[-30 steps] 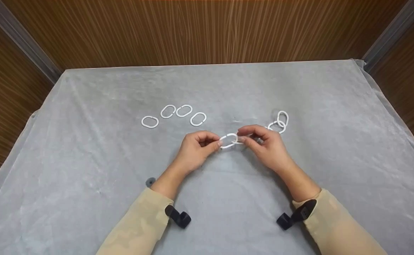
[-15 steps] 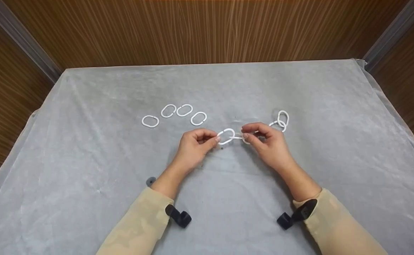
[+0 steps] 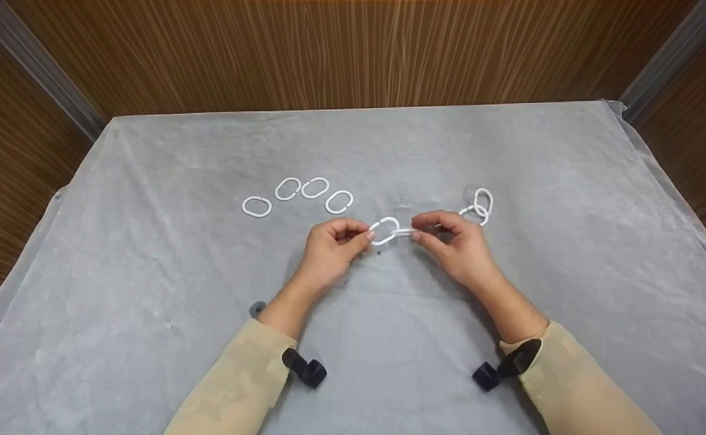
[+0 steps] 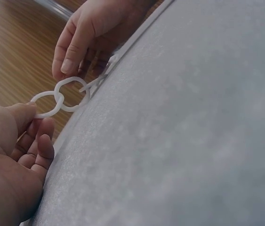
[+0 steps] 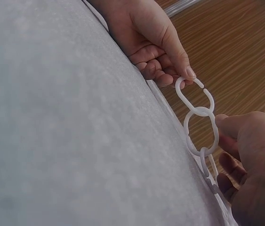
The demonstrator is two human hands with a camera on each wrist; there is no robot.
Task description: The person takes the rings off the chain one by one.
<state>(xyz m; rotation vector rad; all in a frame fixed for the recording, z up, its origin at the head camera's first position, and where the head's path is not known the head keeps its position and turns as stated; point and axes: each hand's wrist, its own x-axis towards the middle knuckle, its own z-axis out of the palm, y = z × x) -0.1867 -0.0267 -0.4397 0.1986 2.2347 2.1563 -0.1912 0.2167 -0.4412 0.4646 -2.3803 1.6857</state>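
In the head view, my left hand [image 3: 331, 251] pinches the end link [image 5: 184, 98] of a white plastic chain between thumb and index finger. This oval link has a small gap in its side. A second link [image 5: 187, 127] passes through it, with the thumb and fingertips of my right hand [image 3: 455, 248] at its edge. From that one hangs a third link [image 5: 203, 162]. Part of the chain is hidden under my right hand in the head view; its far link [image 3: 490, 199] lies on the cloth beyond that hand.
Several loose white links [image 3: 256, 197] lie back left on the grey cloth [image 3: 147, 254]. A small dark disc [image 3: 256, 309] sits beside the left wrist. Wood-grain panels [image 3: 353, 54] stand behind and at both sides. Black wrist cameras [image 3: 307, 368] stick out inward from the sleeves.
Both hands have drawn slightly apart, stretching the links between them. The end link has shifted a little left and up with my left hand, and the second link has turned nearly edge-on.
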